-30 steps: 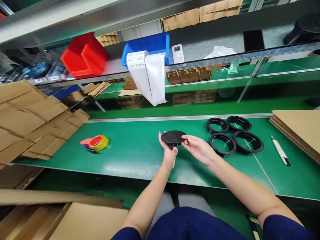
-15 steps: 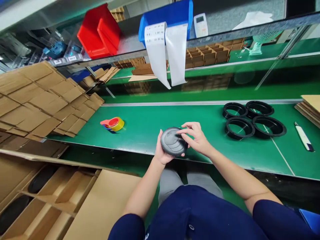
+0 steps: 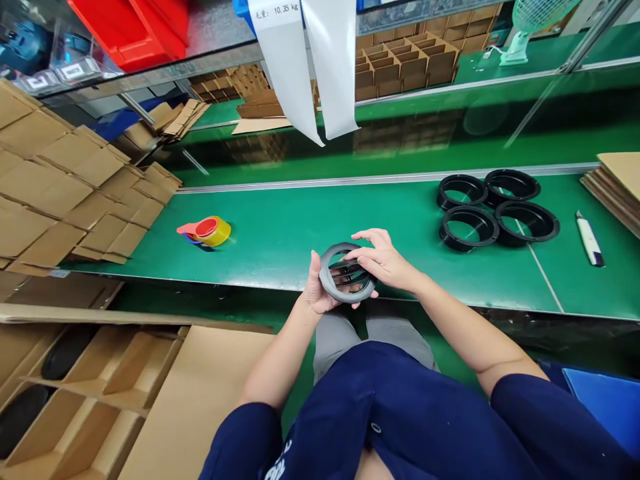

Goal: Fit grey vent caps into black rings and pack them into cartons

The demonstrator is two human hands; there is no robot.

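Note:
A round dark grey air vent (image 3: pixel 327 280) is held just in front of the green bench's near edge. Its slats stand tilted, with gaps between them inside the ring. Around the vent's left side and underneath, my left hand (image 3: pixel 316 287) is closed, thumb up along the rim. My right hand (image 3: pixel 385 260) reaches in from the right, its fingers on the slats and upper rim; the index finger is raised. Part of its thumb is hidden by the vent. Several black rings (image 3: pixel 470 228) with flanges sit on the bench to the right.
Red and yellow tape rolls (image 3: pixel 215 231) lie on the left of the green bench (image 3: pixel 280 227). A white-handled cutter (image 3: pixel 590 240) and cardboard sheets (image 3: pixel 617 183) are at right. Stacked cardboard dividers (image 3: pixel 75 193) lean at left, above a partitioned box (image 3: pixel 100 373). Paper strips (image 3: pixel 290 67) hang from the shelf.
The vent's slats have swung from a flat, closed face to tilted, opening gaps through the ring. Both hands stay on it. The head view has moved closer and lower.

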